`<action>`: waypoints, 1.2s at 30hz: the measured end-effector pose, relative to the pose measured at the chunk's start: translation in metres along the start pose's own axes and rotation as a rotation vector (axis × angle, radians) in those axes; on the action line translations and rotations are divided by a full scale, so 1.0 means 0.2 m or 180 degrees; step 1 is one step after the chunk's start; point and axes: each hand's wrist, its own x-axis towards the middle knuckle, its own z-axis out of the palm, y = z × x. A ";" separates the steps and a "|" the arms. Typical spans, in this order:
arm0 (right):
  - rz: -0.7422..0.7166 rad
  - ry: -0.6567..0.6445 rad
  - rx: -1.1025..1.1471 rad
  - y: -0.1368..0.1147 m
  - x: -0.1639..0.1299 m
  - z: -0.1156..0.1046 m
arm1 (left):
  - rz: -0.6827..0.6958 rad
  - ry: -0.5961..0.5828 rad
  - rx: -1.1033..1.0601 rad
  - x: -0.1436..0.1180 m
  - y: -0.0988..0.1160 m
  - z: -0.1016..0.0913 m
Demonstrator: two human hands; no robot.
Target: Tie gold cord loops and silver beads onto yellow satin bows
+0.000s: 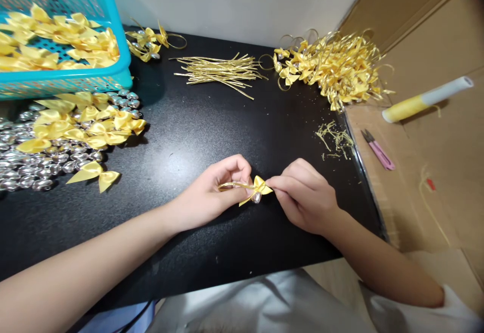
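Carefully pinched the yellow bow [260, 186] between left hand [212, 193] and right hand [308, 195], seemingly with gold tie [235, 185] caught leftward; risked twisting the silver bead [256, 198] askew by tugging unevenly.

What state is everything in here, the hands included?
Left hand: closed, pinching the bow's left side
Right hand: closed, pinching the bow's right tip
Bow: held between both hands, silver bead attached
Basket: open-topped, partly filled
Gold strips: loosely bundled, lying flat
Looped bows: heaped
Silver beads: spread out, partly covered
Pink-handled snips: lying unheld
Clippings: scattered
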 end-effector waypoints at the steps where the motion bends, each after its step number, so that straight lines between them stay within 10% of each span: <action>1: -0.0001 0.0003 -0.0004 0.00 0.00 0.00 | 0.0007 0.0001 -0.0022 0.00 0.00 0.00; 36: 0.0459 0.0328 0.0621 -0.02 0.03 0.01 | 0.0245 0.0024 -0.0506 0.00 -0.05 0.01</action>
